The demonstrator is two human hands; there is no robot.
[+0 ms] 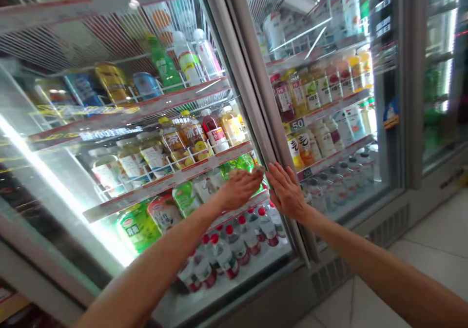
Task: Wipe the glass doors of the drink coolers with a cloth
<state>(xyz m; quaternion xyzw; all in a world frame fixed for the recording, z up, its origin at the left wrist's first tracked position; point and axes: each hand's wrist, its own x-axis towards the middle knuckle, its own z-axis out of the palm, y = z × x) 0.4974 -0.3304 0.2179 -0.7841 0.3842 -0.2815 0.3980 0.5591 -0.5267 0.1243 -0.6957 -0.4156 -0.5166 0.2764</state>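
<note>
I face a glass-fronted drinks cooler. My left hand is flat against the glass of the left door, fingers stretched toward the door's right edge. My right hand lies open on the grey door frame between the two doors, fingers pointing up. Both hands hold nothing. Behind the left glass, green bottles stand just beyond my left fingertips, and bottles with red caps fill the bottom shelf.
Shelves of bottled drinks and cans fill the left cooler. The right door shows more bottles and a price tag reading 50. Another cooler stands at the far right. Pale floor tiles lie at the lower right.
</note>
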